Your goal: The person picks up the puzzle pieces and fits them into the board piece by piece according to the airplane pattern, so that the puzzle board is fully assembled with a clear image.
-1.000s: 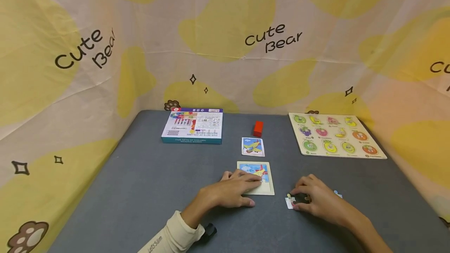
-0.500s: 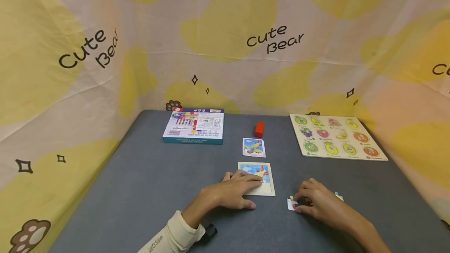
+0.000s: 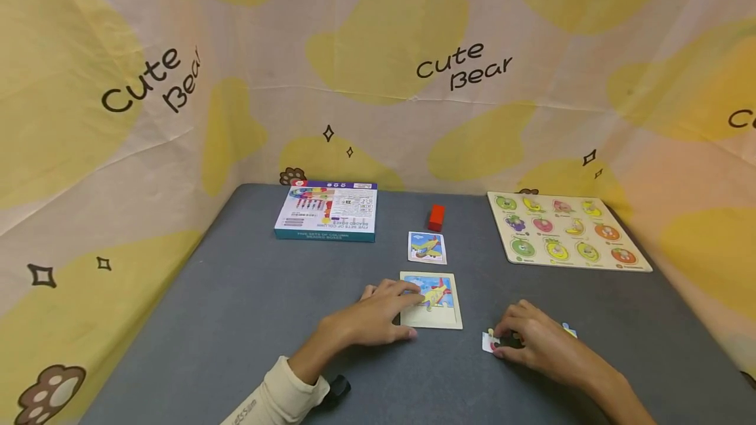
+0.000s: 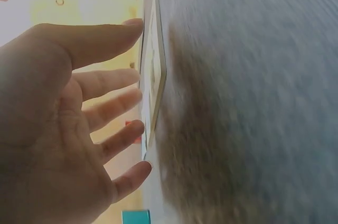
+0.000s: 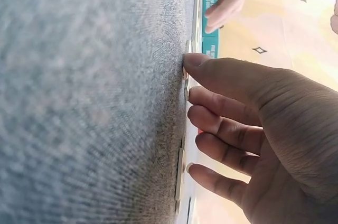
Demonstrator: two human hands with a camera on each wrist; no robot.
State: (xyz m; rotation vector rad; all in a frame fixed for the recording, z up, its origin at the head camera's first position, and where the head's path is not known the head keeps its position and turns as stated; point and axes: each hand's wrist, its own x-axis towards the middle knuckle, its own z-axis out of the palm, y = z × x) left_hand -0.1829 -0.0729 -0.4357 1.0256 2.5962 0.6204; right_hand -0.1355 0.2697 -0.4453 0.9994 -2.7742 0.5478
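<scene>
My left hand [image 3: 378, 315] has its fingers spread and slightly bent, their tips over the left side of a cream puzzle board [image 3: 434, 320]. In the board's upper part lie joined pieces of a yellow plane picture; the lower part shows bare. To the right, my right hand [image 3: 534, 340] pinches a small jigsaw piece [image 3: 487, 343] between thumb and forefinger. That piece lies flat on the dark grey table, partly hidden by the fingers. Another jigsaw piece [image 3: 569, 330] peeks out behind the right hand; its edge [image 5: 180, 179] shows below the fingertips in the right wrist view.
Behind the board lies a card with a plane picture [image 3: 426, 248], and beyond it a red block [image 3: 436, 218]. A flat box with a teal side [image 3: 325, 218] is at the back left. A fruit picture board [image 3: 567, 231] lies at the back right.
My left hand has drawn back leftward across the board, uncovering more of the plane picture. The right hand has shifted slightly toward me and its fingers have closed in on the jigsaw piece.
</scene>
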